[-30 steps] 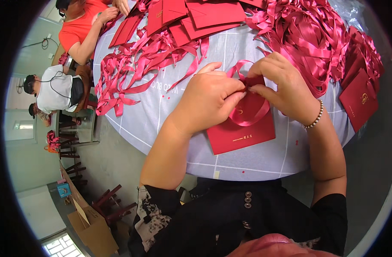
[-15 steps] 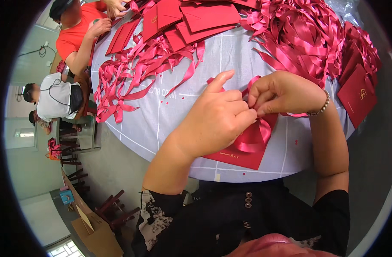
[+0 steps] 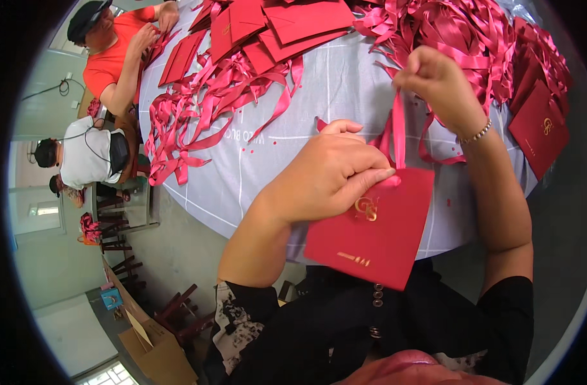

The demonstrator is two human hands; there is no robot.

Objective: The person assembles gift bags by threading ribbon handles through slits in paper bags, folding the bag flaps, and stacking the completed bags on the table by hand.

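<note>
My left hand (image 3: 322,173) pinches the top edge of a flat red paper envelope (image 3: 386,234) with gold print, its thumb lying over the front. The envelope tilts toward me at the table's near edge. From that top edge a pink satin ribbon (image 3: 399,131) runs up taut to my right hand (image 3: 438,83), whose closed fingers grip it. Right-hand fingertips are somewhat blurred. More ribbon loops lie behind the envelope, partly hidden by my left hand.
A grey-white cloth covers the round table (image 3: 210,199). Loose ribbons (image 3: 204,115) lie at left, a larger ribbon heap (image 3: 447,32) at the back right. Red envelopes (image 3: 293,29) are stacked at the back, others (image 3: 540,128) at right. A person in orange (image 3: 114,58) works at far left.
My right hand has moved up and away from my left, drawing the ribbon straight. The envelope has lifted and shifted toward me, its front now more exposed.
</note>
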